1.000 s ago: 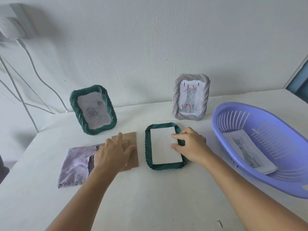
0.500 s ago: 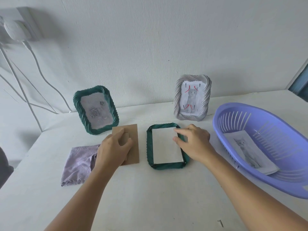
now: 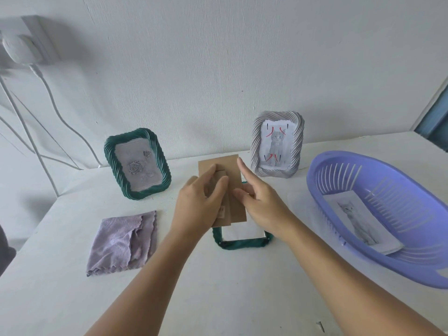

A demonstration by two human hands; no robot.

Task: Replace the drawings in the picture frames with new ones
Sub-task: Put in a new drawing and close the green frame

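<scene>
A green frame (image 3: pixel 242 244) lies face down at the table's middle, with white paper (image 3: pixel 242 231) showing in its opening. My left hand (image 3: pixel 196 207) grips the brown backing board (image 3: pixel 226 170) and holds it over that frame. To the board's right, my right hand (image 3: pixel 261 202) has its index finger pointing up and touches the board's right edge. A second green frame (image 3: pixel 137 163) with a rose drawing stands at the back left. A grey frame (image 3: pixel 277 144) with a cat drawing stands at the back right.
A purple basket (image 3: pixel 378 263) at the right holds a cat drawing (image 3: pixel 358 221). A lilac cloth (image 3: pixel 123 241) lies at the left. White cables (image 3: pixel 48 93) hang down the wall at the left. A small nail (image 3: pixel 321 326) lies near the front edge.
My left hand lifted the brown board from beside the cloth and carried it right, over the lying frame. My right hand came off the white paper and rose to the board's edge.
</scene>
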